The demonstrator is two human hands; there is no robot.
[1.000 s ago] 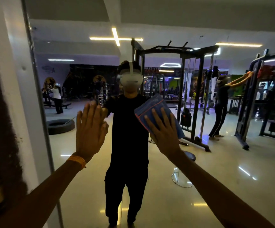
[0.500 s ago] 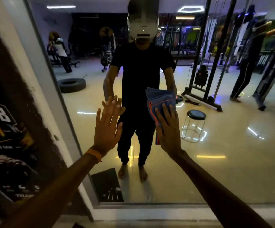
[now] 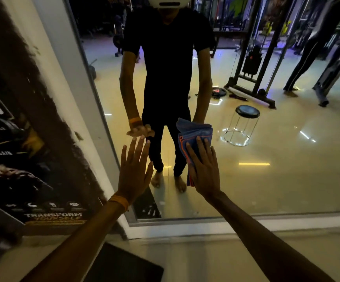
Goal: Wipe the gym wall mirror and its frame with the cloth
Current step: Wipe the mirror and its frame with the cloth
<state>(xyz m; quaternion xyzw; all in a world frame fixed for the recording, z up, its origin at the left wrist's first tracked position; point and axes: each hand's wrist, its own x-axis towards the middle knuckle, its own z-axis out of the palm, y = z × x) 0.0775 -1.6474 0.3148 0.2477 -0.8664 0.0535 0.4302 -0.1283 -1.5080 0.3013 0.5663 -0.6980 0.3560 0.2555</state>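
Right hand (image 3: 204,174) flat on blue cloth (image 3: 193,133) against mirror (image 3: 266,180), left hand (image 3: 133,171) splayed empty beside, white frame (image 3: 185,227) below, poster (image 3: 22,139) left.

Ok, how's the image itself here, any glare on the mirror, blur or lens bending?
Head view: dim overall. Ceiling-light streaks glare off the reflected floor in the mirror. The same view's wide lens slants and slightly bows the frame. The cloth and right hand look fairly sharp, while the poster at left is murkier.
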